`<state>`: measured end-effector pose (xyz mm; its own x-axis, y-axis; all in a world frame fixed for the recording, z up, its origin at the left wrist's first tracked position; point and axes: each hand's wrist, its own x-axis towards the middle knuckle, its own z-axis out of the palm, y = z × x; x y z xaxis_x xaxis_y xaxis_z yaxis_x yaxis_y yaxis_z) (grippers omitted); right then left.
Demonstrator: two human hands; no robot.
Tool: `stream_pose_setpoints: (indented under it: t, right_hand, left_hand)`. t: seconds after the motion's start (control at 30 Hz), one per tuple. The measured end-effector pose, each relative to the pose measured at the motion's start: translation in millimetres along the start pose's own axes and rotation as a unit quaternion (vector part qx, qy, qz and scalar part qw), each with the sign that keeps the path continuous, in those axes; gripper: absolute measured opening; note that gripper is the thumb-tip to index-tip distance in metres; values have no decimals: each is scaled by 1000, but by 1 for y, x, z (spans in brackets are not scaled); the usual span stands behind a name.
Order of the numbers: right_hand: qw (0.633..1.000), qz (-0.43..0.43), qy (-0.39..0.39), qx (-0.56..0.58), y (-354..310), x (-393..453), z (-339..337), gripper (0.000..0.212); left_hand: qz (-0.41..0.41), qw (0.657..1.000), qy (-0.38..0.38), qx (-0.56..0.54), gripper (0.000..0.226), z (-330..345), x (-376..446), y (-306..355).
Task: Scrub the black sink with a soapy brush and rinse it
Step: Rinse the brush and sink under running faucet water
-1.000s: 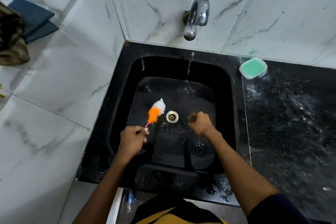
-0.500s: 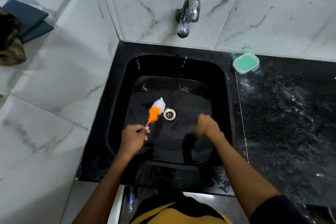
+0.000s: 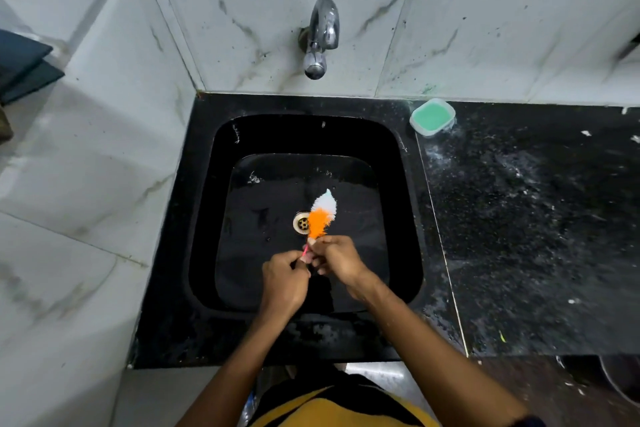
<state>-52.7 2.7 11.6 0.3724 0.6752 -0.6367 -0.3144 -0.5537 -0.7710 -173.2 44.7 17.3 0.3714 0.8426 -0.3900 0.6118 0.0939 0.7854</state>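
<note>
The black sink (image 3: 207,218) is wet, with a round metal drain (image 3: 300,222) in its floor. Over the drain I hold a small brush (image 3: 322,215) with orange and white bristles and a thin pink handle. My left hand (image 3: 284,282) grips the lower end of the handle. My right hand (image 3: 337,262) pinches the handle just below the bristles. Both hands meet above the middle of the basin. A chrome tap (image 3: 320,36) sticks out of the wall above the sink; only a drop or two shows beneath it.
A small tub of green soap (image 3: 432,117) stands on the speckled black counter (image 3: 536,218) at the sink's back right corner. White marble tiles (image 3: 86,184) cover the wall and the left ledge. Dark folded cloths (image 3: 24,66) lie at far left.
My right hand has come left from the sink floor and taken hold of the brush handle. The brush has shifted right, over the drain. The stream from the tap has thinned to drops.
</note>
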Motion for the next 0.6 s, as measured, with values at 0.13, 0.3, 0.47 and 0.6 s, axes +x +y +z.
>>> stream_pose_setpoints:
  t: [0.13,0.3,0.47,0.6]
  right_hand:
    - [997,-27,67,14,6,-7,-16,20]
    - [992,-77,95,5,13,-20,-42,33]
    - [966,-104,211,-110,9,-23,-79,27]
    - [947,-114,257,-157,-5,-29,-123,20]
  left_hand:
    - [63,998,-21,13,25,21,-9,4]
    - [111,991,-73,16,20,44,-14,8]
    - [174,977,-113,44,22,64,-16,25]
    - [192,969,-135,73,12,82,-14,31]
